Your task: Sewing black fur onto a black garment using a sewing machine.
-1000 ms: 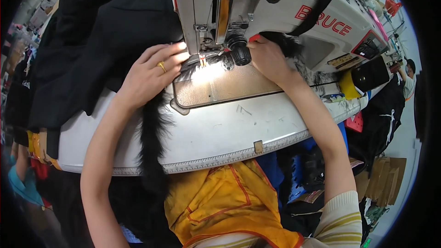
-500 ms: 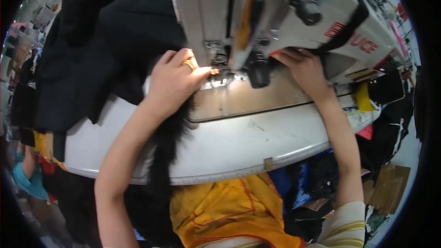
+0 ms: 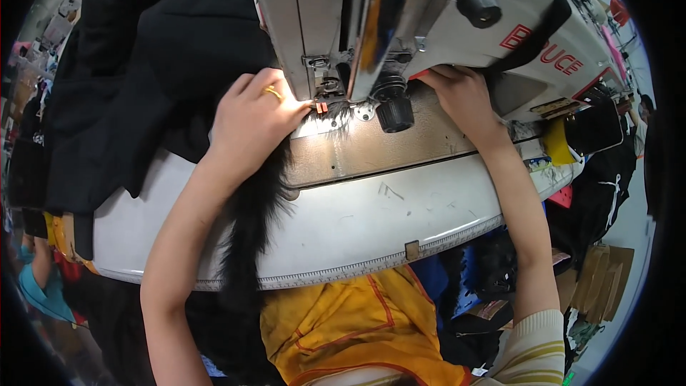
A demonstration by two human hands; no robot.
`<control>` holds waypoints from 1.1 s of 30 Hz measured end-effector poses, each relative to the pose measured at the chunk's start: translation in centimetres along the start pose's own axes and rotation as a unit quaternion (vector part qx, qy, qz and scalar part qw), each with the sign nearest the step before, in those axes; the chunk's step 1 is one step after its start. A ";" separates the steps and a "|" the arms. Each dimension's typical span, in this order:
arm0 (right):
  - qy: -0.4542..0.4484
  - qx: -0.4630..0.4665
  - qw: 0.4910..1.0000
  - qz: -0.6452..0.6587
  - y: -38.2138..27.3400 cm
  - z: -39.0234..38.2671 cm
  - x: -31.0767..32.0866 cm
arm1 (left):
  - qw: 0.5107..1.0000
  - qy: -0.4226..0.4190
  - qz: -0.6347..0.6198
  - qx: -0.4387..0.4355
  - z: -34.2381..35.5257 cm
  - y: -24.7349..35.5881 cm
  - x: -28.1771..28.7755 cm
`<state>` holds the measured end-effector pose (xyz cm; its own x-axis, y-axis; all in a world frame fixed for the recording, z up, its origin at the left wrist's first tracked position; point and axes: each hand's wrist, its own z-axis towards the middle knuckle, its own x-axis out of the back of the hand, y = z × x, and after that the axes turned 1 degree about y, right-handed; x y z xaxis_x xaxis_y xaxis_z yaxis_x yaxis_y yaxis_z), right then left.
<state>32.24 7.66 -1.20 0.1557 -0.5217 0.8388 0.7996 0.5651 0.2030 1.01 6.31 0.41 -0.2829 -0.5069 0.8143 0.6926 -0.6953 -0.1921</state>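
Observation:
At the lit needle area of a white sewing machine [image 3: 457,36], my left hand [image 3: 254,125], with a gold ring, is closed on a black fur strip [image 3: 250,236]. Its fingertips are beside the presser foot [image 3: 329,89], next to a small orange-red piece. From under this hand the strip hangs over the table's front edge. A large black cloth [image 3: 200,43] lies bunched to the left of the machine head. My right hand [image 3: 463,96] reaches under the machine's arm, right of a black knob [image 3: 395,111]; its fingertips are hidden there.
The white sewing table [image 3: 371,221] has a measuring tape along its curved front edge. A yellow apron [image 3: 350,314] covers my lap. Cardboard [image 3: 604,282] and dark cloth lie at the lower right. At the far left shows another person's turquoise sleeve [image 3: 43,286].
The machine and table sit slightly further left in the view, and the picture is sharper. Both hands keep nearly the same places by the machine.

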 end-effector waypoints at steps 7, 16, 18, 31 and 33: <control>-0.015 -0.009 0.999 -0.026 0.0 -0.4 0.0 | 0.992 -0.010 -0.113 0.062 -0.5 -0.5 1.7; 0.040 0.090 0.995 0.013 -5.4 2.0 2.5 | 0.993 -0.112 -0.034 0.003 -1.0 0.1 2.9; 0.024 0.079 0.995 0.053 -6.3 2.5 0.8 | 0.997 -0.049 -0.065 -0.005 -0.8 0.3 2.3; 0.030 0.087 0.995 0.027 -2.8 1.3 0.9 | 0.968 -0.113 -0.099 0.200 -1.2 1.6 0.3; 0.034 0.081 0.996 0.027 -3.2 1.4 0.9 | 0.989 0.002 -0.127 0.077 -1.0 1.2 -0.1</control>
<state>29.02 6.30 -0.34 0.2394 -0.5259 0.8161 0.6863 0.6862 0.2408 1.18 4.96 -0.44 -0.4632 -0.3293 0.8228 0.6923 -0.7141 0.1039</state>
